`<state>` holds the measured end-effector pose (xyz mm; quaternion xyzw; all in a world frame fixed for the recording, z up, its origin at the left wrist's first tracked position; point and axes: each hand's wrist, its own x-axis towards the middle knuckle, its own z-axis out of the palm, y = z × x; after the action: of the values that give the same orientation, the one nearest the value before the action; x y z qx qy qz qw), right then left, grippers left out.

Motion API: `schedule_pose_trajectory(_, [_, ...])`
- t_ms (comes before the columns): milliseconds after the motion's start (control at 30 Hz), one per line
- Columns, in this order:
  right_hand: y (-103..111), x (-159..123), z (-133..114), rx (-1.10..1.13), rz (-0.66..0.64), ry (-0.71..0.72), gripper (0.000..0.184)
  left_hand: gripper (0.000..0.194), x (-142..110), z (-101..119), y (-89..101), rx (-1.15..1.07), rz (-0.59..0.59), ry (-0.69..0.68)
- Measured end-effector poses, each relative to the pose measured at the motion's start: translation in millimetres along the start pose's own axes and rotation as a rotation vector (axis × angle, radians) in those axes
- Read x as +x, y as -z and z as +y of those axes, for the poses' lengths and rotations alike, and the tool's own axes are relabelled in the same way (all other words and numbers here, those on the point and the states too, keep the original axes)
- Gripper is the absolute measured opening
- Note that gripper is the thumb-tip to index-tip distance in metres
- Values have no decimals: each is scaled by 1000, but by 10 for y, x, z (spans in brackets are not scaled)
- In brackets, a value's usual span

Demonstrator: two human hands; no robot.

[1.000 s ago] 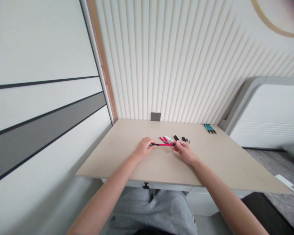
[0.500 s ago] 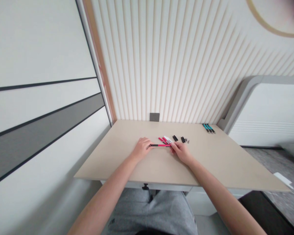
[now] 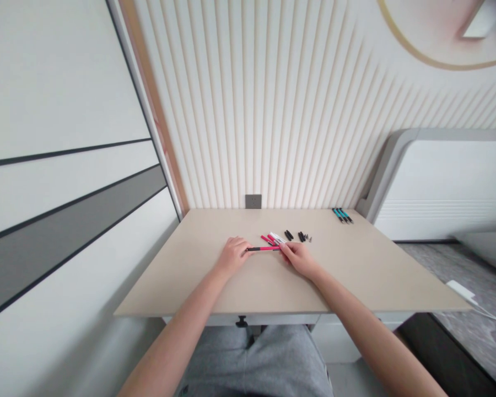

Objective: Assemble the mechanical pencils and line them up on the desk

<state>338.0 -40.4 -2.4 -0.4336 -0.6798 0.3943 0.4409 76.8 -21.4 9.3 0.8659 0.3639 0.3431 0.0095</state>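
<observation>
My hands hold a slim red pen with a black end [image 3: 263, 248] level above the beige tabletop, one at each end. My left hand [image 3: 232, 256] grips its left end, and my right hand [image 3: 298, 259] covers its right end. Just beyond the pen lies a small heap of red and white pen parts [image 3: 271, 239]. Black pen parts [image 3: 288, 235] and tiny dark tips [image 3: 308, 239] sit to the right of that heap. Several teal-and-black pens [image 3: 342, 215] lie together near the back edge.
The beige table [image 3: 367, 281] stands against a ribbed white wall with a grey wall socket [image 3: 253, 201] above its back edge. A white padded headboard [image 3: 438, 187] rises at the right. A white cable and charger [image 3: 458, 289] lie on the floor beyond the right corner.
The view has shifted, so the table sits lower and further left in the picture. Both hands still hold the red pen, with no visible change in grip.
</observation>
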Motion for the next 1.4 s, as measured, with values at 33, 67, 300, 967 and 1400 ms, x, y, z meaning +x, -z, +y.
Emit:
schedule_pose_trajectory(33, [0, 8, 4, -17, 14, 12, 47, 11, 1, 6, -2, -27, 1, 10])
schedule_pose_trajectory(67, [0, 15, 8, -44, 28, 26, 46, 12, 1, 12, -4, -59, 1, 22])
schedule_pose_trajectory(300, [-32, 33, 37, -164, 10, 94, 35, 17, 2, 52, 2, -386, 42, 192])
schedule_pose_trajectory(967, [296, 146, 92, -649, 347, 151, 31, 28, 9, 118, -33, -400, -8, 212])
schedule_pose_trajectory(1400, [674, 118, 396, -995, 431, -286, 22, 10, 1, -21, -65, -212, 23, 233])
